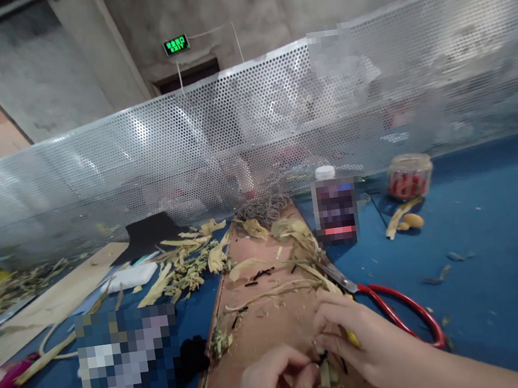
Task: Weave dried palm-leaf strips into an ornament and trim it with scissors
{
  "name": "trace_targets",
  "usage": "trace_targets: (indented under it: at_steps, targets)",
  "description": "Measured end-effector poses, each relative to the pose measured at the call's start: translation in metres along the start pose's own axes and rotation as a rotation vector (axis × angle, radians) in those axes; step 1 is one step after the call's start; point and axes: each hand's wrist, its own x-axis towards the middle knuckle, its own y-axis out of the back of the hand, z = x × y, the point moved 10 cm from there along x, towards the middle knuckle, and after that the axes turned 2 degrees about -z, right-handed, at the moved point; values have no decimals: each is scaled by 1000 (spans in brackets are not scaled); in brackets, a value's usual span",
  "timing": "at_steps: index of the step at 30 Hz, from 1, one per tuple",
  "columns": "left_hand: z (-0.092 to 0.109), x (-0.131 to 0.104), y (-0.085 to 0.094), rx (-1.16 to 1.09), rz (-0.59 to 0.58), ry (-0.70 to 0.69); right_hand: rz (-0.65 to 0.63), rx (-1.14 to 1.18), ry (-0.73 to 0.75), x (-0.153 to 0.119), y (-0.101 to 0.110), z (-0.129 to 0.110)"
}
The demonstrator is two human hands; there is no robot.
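Observation:
Low in the head view, my left hand [270,386] is closed in a pinch at a thin dark strand near the top of a small bundle of dried green plant strips [330,383]. My right hand [353,328] is closed on the upper end of that bundle, its thumb and fingertips close to the left ones. A bit of something yellow [353,338] shows beside the right fingers. Both hands are over a brown board [252,322]. Red-handled scissors [388,304] lie just beyond the right hand, their blades pointing up the board.
Pale dried husk pieces [292,229] and short black bits [259,276] litter the board. A white-capped bottle [325,172] and a clear jar [409,177] stand on the blue table [479,235]. Dried stems [192,269] lie left. A perforated metal screen [184,134] runs behind.

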Motion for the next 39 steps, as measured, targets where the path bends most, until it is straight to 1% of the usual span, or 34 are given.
trace_targets:
  at_steps: [2, 3, 5, 8, 11, 14, 16, 18, 22, 26, 31, 36, 39]
  targets:
    - [10, 6, -1, -29, -87, 7, -6, 39, 5, 2, 2, 4]
    - [15, 10, 0, -52, -113, 2, 0, 65, -12, 3, 4, 7]
    - [19, 18, -6, -166, -209, 7, 32, 136, -71, 5, 8, 17]
    - [16, 31, -21, -436, -351, 65, 96, 248, -155, 6, 12, 32]
    - [13, 40, -37, -647, -484, 101, 127, 378, -225, 6, 10, 43]
    - [9, 42, -49, -759, -585, 161, 120, 523, -273, 5, 4, 50]
    - [6, 40, -54, -788, -636, 197, 137, 534, -282, 4, 5, 52]
    - [3, 39, -56, -811, -652, 234, 178, 472, -281, 3, 10, 52]
    - [-6, 38, -56, -909, -604, 340, 227, 317, -245, 2, 21, 47]
    - [-7, 33, -62, -954, -675, 397, 223, 267, -226, 2, 23, 43]
    - [-6, 35, -64, -977, -725, 352, 209, 350, -256, 1, 20, 45]
    - [-8, 34, -67, -903, -739, 302, 211, 312, -247, 1, 19, 44]
    - [-6, 31, -70, -925, -764, 301, 204, 374, -267, 0, 16, 47]
